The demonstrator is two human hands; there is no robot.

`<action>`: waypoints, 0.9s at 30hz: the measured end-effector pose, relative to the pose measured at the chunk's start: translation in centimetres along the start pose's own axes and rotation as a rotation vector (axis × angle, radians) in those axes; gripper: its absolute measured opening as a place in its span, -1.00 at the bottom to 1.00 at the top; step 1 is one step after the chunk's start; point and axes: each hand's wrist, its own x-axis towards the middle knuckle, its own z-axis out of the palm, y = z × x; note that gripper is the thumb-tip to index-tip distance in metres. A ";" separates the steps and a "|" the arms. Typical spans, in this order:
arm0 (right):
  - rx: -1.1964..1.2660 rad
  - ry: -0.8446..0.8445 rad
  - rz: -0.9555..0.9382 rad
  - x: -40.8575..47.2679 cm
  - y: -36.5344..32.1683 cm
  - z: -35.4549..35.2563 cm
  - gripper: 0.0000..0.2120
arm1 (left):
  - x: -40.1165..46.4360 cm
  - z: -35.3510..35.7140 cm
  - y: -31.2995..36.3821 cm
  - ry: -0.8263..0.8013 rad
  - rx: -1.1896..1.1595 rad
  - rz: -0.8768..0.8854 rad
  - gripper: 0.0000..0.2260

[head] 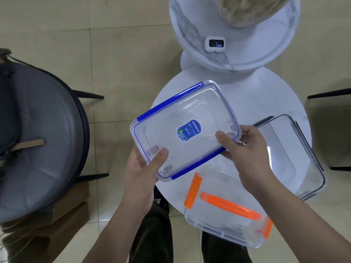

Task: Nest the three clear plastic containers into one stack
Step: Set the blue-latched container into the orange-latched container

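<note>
L hand [144,164]: closed on near-left corner of the blue-clip container [185,130], thumb on top, fingers underneath (seen through the clear plastic). R hand [245,149]: closed on its near-right corner, thumb over the rim, fingers below. Both hands carry it; it's lifted clear of the round white table [171,95], tilted, over the table's left part.

Item 1, blue-clip container: clear rectangular tub w/ blue seal line and blue latch flaps on the far-left and near edges. Lid appears on. Prob. light, stiff, a bit slick; walls may flex if squeezed. Best hold: rim/corners, as now, not the flaps, which likely hinge.

Item 2, orange-clip container [226,211]: clear, orange latches, on table's near edge, overhanging toward the person. Looks open-topped, but can't be sure.

Item 3, grey-clip container [290,156]: clear, dark latches, largest-looking, on table's right side, just beside R hand. Likely the base of the stack, by my guess.

Labels: blue oval sticker [189,130] at centre of item 1, w/ white print and a green spot; text too small to read. No other legible writing.
</note>
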 end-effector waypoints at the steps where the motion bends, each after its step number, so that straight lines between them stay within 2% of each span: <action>1: -0.023 0.003 -0.006 -0.1 0.2 -0.2 -0.60 | -0.1 -0.1 -0.1 0.003 0.012 -0.004 -0.53; 5: -0.086 -0.010 -0.054 -0.3 0.5 -0.8 -0.63 | -0.4 -0.2 -0.2 0.007 0.045 -0.026 -0.61; 9: -0.098 -0.102 -0.084 -0.5 0.4 -1.3 -0.65 | -0.5 -0.6 0.2 0.005 0.046 -0.068 -0.70; 15: -0.102 -0.220 -0.047 -0.5 -0.2 -2.8 -0.58 | -0.8 -0.9 1.1 -0.023 0.139 -0.061 -0.67; 18: -0.097 -0.210 -0.048 -0.9 -0.4 -3.8 -0.64 | -1.1 -0.7 1.4 -0.057 0.178 -0.072 -0.65; 23: -0.134 -0.172 -0.064 -2.2 -0.2 -6.0 -0.59 | -2.0 0.0 1.6 -0.140 0.244 -0.095 -0.65; 27: -0.179 -0.146 -0.054 -3.5 0.5 -7.5 -0.46 | -2.4 0.6 1.8 -0.192 0.302 -0.100 -0.69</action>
